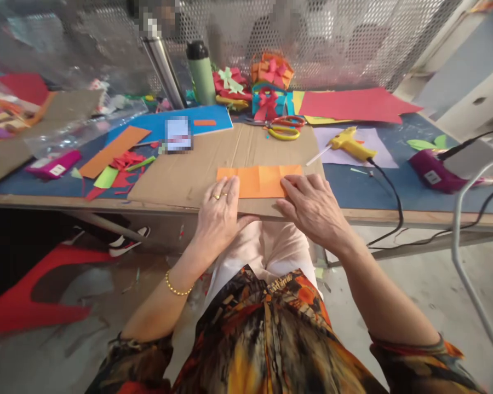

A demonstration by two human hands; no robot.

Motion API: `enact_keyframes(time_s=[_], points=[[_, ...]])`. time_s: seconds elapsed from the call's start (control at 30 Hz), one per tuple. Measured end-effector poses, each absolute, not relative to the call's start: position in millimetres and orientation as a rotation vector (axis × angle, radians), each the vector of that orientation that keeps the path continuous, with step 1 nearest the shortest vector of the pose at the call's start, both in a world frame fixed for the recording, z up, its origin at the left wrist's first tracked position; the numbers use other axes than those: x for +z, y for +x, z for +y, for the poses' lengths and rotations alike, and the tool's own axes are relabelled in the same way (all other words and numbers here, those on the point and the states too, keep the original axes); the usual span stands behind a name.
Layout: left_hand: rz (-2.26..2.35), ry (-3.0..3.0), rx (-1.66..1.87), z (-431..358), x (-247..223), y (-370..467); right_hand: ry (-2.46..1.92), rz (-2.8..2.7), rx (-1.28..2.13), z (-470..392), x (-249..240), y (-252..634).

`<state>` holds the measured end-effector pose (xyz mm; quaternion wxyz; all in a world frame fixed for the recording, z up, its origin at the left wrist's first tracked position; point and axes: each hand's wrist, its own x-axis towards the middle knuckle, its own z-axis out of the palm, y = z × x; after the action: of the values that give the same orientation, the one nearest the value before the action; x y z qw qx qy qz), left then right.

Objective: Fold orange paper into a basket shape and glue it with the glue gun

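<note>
A creased strip of orange paper [259, 180] lies on a brown cardboard sheet [181, 175] near the table's front edge. My left hand [219, 205] rests on the paper's left end, its fingers stretched out flat and its thumb apart by the table edge. On the right end, my right hand [312, 205] presses down with extended, slightly bent fingers, the thumb apart from them. Fold lines run across the paper between the two hands. Behind it on the cardboard are scissors with yellow handles [284, 133] and scissors with red handles [290, 120].
A yellow glue gun [351, 145] lies on lilac paper [378, 158] at the right, its black cord hanging over the edge. Paper scraps [127, 161] and a purple stapler-like object [55, 164] lie left. A green bottle [202, 74] and paper crafts [271, 82] stand behind.
</note>
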<state>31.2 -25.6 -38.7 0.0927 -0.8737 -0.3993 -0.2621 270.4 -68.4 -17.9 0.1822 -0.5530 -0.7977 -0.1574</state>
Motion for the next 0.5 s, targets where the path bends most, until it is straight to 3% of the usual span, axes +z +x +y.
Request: enact_keyframes(time_s=[0.27,0.5], points=[[-1.131,-2.673,-0.676,-14,-16,17,-1.585,-2.257,-0.385,-66,-11,269],[-1.005,-2.895,-0.946,39,-6,13,-1.584,-2.203,-0.402,-65,-18,271]])
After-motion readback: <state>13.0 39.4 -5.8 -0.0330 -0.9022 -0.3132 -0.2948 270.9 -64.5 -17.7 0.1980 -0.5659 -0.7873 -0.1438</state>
